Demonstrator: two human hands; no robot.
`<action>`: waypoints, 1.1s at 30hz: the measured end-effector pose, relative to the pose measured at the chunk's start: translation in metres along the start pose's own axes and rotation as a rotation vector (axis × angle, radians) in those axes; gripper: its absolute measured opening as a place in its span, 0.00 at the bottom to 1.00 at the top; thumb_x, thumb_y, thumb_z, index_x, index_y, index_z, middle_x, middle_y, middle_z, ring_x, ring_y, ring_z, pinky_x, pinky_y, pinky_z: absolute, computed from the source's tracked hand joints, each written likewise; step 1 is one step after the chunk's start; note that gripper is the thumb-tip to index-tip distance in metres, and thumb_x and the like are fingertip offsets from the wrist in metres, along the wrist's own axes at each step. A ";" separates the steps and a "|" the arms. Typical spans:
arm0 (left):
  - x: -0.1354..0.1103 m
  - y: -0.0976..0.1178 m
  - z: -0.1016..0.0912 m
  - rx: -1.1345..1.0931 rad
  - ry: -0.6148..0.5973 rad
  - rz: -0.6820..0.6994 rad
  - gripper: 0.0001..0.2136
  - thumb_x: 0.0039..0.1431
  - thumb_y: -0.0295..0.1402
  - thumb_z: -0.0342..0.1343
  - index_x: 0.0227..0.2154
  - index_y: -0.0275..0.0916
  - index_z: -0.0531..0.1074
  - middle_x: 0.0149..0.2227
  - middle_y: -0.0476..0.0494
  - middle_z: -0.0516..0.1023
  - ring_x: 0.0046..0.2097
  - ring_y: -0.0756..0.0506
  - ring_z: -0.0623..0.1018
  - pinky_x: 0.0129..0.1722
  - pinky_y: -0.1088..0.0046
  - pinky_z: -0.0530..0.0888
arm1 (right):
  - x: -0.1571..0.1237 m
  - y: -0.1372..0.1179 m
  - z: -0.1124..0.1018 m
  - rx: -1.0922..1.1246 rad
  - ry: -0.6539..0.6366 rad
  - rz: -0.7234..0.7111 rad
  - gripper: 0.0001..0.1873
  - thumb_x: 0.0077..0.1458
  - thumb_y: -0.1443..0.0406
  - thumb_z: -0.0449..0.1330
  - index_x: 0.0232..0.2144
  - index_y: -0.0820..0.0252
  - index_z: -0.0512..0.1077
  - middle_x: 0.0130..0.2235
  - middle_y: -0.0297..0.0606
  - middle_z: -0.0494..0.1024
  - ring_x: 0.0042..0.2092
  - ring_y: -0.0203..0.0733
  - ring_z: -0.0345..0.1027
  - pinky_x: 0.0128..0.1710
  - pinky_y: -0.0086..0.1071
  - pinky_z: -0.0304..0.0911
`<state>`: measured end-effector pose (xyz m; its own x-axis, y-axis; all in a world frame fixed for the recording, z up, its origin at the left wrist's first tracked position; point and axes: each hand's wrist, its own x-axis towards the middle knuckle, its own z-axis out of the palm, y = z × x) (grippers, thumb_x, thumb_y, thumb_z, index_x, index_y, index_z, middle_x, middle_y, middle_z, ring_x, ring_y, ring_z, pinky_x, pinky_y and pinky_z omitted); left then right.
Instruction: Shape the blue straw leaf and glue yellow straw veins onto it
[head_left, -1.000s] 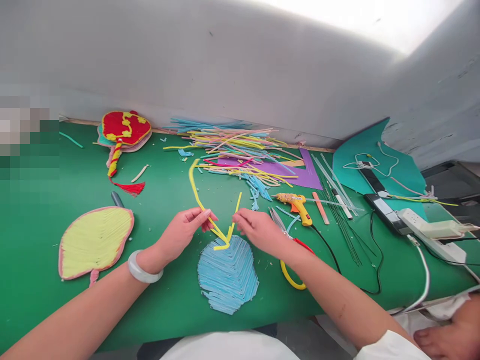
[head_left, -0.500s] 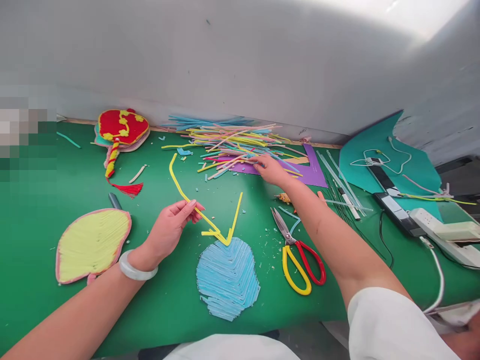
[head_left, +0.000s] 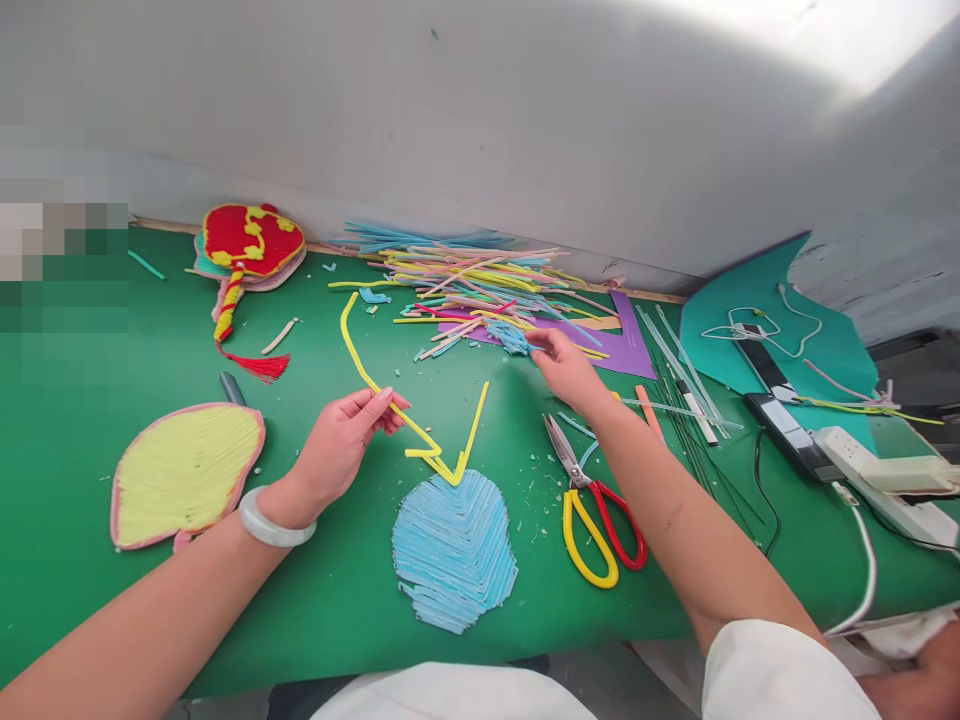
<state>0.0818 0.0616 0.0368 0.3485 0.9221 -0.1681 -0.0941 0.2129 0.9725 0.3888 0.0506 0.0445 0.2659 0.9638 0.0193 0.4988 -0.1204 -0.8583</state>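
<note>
My left hand pinches a long yellow pipe cleaner, bent near its top. Its lower end reaches a yellow V-shaped piece at the top edge of a light-blue leaf-like panel made of rows of pipe cleaners. My right hand is at the front of a pile of coloured pipe cleaners. Its closed fingertips are on a bunch of short blue pipe cleaner pieces; the exact grip is partly hidden. Scissors with yellow and red handles lie partly open below my right forearm.
A yellow leaf-shaped fan with pink edging lies at left. Behind it is a red fan with a tassel. Purple sheet, clear sticks, a power strip, cables and a teal sheet occupy the right.
My right hand has shifted slightly right and toward me, and the short blue pieces now show at its fingertips. My left hand keeps its pinch on the yellow pipe cleaner.
</note>
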 end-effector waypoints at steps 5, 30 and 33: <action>0.003 -0.002 -0.002 -0.016 0.000 -0.014 0.16 0.53 0.48 0.62 0.29 0.38 0.79 0.28 0.46 0.74 0.32 0.49 0.71 0.36 0.72 0.69 | 0.015 0.010 0.000 -0.008 -0.265 0.010 0.10 0.56 0.67 0.54 0.39 0.59 0.73 0.38 0.39 0.80 0.40 0.40 0.74 0.41 0.37 0.70; 0.006 0.003 -0.007 -0.117 -0.024 0.008 0.16 0.57 0.45 0.59 0.22 0.38 0.70 0.27 0.48 0.73 0.31 0.49 0.71 0.35 0.73 0.69 | -0.028 -0.043 0.040 -0.403 -0.547 -0.487 0.09 0.60 0.68 0.56 0.40 0.55 0.76 0.39 0.36 0.72 0.44 0.40 0.67 0.45 0.33 0.63; 0.005 0.007 -0.007 -0.091 -0.082 -0.081 0.16 0.58 0.46 0.58 0.24 0.39 0.68 0.26 0.49 0.73 0.28 0.49 0.72 0.32 0.72 0.70 | -0.057 -0.036 0.036 -0.494 -0.616 -0.481 0.13 0.59 0.71 0.57 0.43 0.52 0.76 0.38 0.36 0.71 0.42 0.40 0.67 0.41 0.32 0.62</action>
<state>0.0762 0.0699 0.0417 0.4327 0.8723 -0.2279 -0.1458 0.3171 0.9371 0.3259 0.0088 0.0558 -0.4763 0.8756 -0.0804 0.7744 0.3745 -0.5099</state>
